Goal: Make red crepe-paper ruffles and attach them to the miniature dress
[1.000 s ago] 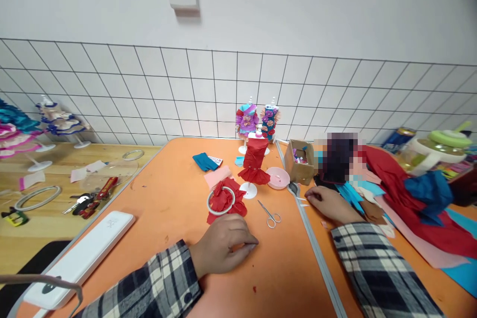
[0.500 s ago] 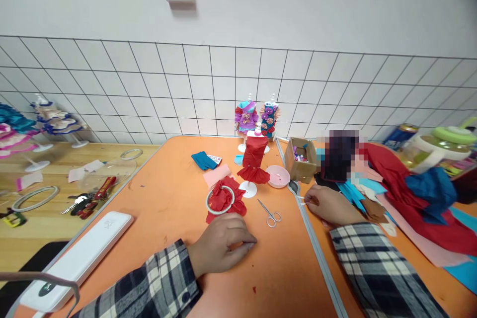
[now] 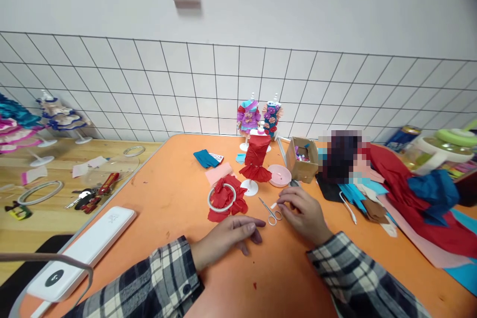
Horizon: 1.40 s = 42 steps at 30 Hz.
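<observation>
My right hand (image 3: 306,214) hovers just right of the small scissors (image 3: 275,216), its thumb and fingertips closed on a small white strip (image 3: 274,205). What the strip is, I cannot make out. Nothing is in my left hand (image 3: 231,238), whose fingers are loosely stretched towards the right, below the scissors. Just beyond it lies crumpled red cloth (image 3: 240,203) with a pale ring (image 3: 210,202) on top. Behind the scissors, a mini dress form wears a red dress (image 3: 258,151) on its round white base (image 3: 249,188).
Beside the dress stand a pink dish (image 3: 280,182) and a small cardboard box (image 3: 302,169). Two more dressed forms (image 3: 249,117) are at the wall. Red cloth (image 3: 402,179) and other fabrics pile up on the right. A white power bank (image 3: 85,253) with a cable lies left.
My right hand has come left from the table seam to beside the scissors, bringing the small white strip. My left hand has turned and its fingers have spread. The view has shifted slightly.
</observation>
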### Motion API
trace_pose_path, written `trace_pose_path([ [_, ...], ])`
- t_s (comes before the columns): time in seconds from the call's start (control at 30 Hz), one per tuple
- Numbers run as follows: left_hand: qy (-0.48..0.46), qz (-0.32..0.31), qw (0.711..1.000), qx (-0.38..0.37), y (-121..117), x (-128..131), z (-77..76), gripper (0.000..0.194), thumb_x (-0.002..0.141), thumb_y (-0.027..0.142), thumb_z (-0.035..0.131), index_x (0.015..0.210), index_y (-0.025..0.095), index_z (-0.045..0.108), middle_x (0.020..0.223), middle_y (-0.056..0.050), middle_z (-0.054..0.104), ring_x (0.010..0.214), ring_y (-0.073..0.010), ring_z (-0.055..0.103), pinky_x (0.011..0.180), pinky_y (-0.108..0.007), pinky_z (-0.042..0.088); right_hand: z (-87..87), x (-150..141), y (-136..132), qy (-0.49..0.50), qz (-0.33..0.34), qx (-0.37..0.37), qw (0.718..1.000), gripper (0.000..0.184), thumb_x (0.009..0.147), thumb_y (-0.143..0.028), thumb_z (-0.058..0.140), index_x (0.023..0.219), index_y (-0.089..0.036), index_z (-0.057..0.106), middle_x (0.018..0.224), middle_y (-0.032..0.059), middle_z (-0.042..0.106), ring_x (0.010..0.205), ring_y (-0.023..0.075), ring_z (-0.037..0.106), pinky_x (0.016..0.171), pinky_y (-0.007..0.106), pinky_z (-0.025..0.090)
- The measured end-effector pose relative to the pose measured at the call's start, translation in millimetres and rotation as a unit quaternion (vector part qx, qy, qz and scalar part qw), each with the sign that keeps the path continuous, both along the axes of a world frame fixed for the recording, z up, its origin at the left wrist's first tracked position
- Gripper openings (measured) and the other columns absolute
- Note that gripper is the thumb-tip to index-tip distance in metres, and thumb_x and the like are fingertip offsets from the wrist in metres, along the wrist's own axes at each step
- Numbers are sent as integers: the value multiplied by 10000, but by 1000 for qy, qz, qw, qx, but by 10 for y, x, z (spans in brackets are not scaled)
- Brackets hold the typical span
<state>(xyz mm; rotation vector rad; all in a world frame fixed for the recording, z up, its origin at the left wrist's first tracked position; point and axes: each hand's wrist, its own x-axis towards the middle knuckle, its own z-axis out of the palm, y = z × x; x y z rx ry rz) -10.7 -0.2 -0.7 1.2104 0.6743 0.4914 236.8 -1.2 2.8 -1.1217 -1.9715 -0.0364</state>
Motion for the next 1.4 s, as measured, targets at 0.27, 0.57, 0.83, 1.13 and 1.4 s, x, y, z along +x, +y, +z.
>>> trace_pose_path([
  [0.27,-1,67,993,-94,-26,16,55,384,741,465,741,897,119,688,927,-108,694,797,-204,694,503,-195,485,-32,-337,-169,-68,85,85,990,132,902,-158,550,907,-225,663,885,40,709,759,137,642,673,258,507],
  [0.57,7,133,989,-61,10,7,47,287,679,363,799,780,116,695,747,-51,687,708,-154,649,588,-229,486,-60,-324,-147,-19,57,53,997,189,902,-165,547,1006,-245,683,999,66,682,827,149,642,699,268,527],
  [0.83,-31,151,986,-68,1,23,32,381,688,370,804,969,120,744,971,-119,724,941,-216,656,795,-316,527,-46,-441,-216,-68,35,45,996,146,900,-164,554,949,-223,678,836,47,680,743,162,618,670,282,503],
  [1.13,19,100,994,-44,-7,20,44,418,718,492,748,892,112,728,940,-119,708,666,-155,673,496,-205,477,-53,-438,-215,-107,27,16,994,133,894,-167,537,889,-204,665,830,39,678,729,141,637,646,240,471],
  [1.4,124,134,976,121,31,54,-39,313,733,392,704,858,111,765,697,-68,720,584,-147,624,567,-249,468,-154,-601,-176,142,5,-198,970,103,782,-183,592,715,-196,668,655,-9,576,489,96,485,465,215,399],
])
